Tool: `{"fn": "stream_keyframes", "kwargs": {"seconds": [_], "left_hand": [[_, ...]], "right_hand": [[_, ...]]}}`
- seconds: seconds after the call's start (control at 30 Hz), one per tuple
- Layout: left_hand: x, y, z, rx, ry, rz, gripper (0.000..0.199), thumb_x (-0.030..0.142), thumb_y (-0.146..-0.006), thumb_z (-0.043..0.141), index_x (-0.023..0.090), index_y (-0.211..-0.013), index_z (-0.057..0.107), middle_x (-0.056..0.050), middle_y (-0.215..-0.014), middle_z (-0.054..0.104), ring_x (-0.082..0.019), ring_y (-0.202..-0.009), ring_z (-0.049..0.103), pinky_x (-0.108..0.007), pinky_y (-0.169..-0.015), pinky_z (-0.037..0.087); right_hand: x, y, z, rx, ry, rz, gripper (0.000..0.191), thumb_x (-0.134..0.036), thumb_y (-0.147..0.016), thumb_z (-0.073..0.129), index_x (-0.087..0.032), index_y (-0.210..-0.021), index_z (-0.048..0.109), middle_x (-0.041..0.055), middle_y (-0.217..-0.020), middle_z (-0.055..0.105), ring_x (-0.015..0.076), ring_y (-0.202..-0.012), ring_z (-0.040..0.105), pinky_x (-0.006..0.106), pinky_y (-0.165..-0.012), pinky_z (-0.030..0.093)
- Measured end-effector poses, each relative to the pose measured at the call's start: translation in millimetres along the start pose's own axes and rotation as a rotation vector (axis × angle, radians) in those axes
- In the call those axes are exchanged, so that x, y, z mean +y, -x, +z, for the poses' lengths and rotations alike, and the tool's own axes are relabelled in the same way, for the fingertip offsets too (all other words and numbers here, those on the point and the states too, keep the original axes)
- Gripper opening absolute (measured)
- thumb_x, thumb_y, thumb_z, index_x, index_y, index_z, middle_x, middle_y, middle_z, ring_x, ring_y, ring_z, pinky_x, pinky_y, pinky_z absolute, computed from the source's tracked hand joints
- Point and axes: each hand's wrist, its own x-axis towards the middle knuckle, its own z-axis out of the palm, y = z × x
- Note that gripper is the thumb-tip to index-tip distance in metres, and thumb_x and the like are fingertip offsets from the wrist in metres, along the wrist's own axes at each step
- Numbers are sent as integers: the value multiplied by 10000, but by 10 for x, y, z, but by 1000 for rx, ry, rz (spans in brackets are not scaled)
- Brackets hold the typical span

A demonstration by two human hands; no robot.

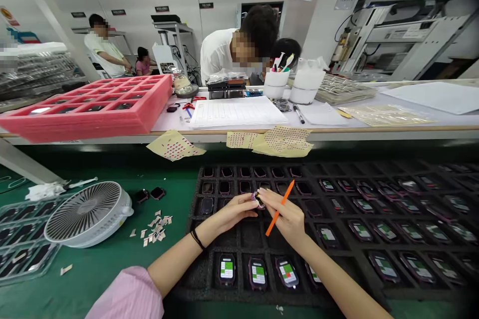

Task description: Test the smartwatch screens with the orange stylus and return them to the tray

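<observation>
Just above the black foam tray [249, 244], my left hand [232, 213] pinches a small smartwatch case [257, 200] with a purplish rim. The fingertips of my right hand [286, 217] meet the same case from the other side. An orange pry stick [290, 190] slants across my right hand, held between its fingers. Fingers cover most of the case, so its face is hidden. Several watches with lit green and white screens, such as a lit watch [226, 269], lie in the tray's near pockets. Dark-screened watches [224, 188] fill pockets farther back.
A grey fan [90, 214] stands at left, beside small loose pieces [159, 227] and two dark watches [157, 193]. A clear tray [28, 234] sits far left. The raised shelf bears a pink foam tray [145, 119], papers [239, 111] and white cups [276, 83]. People are beyond it.
</observation>
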Motion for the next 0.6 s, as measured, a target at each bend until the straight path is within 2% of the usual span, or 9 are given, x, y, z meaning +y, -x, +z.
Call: {"fn": "stream_keyframes", "kwargs": {"seconds": [0.2, 0.33, 0.43, 0.6], "left_hand": [[-54, -35, -22, 37, 146, -31, 356, 392, -651, 785, 154, -886, 663, -64, -918, 650, -174, -941, 577, -268, -793, 433], [-68, -46, -33, 44, 235, -22, 339, 379, -635, 796, 174, -868, 662, -35, -896, 648, -156, -919, 574, -275, -821, 421], [-80, -50, -33, 41, 271, -41, 342, 394, -622, 799, 164, -836, 664, -27, -851, 644, -142, -870, 570, -278, -825, 418], [-90, -55, -2, 52, 290, -108, 363, 408, -583, 819, 155, -792, 664, -26, -823, 636, -132, -828, 560, -241, -729, 410]], "right_hand": [[-18, 8, 32, -87, -9, -46, 482, -49, -901, 431, -254, -1333, 495, 60, -1285, 579, 223, -1184, 552, 404, -987, 514], [-21, 40, 73, -155, 42, -44, 543, -73, -886, 478, -233, -1399, 401, 83, -1344, 525, 245, -1241, 497, 439, -1025, 475], [4, 92, 126, -129, 118, -62, 600, -68, -860, 532, -229, -1416, 372, 90, -1350, 518, 255, -1237, 500, 450, -1042, 457], [26, 128, 136, -77, 183, -121, 625, -6, -853, 493, -223, -1423, 356, 95, -1313, 554, 238, -1196, 543, 420, -1002, 505]]}}
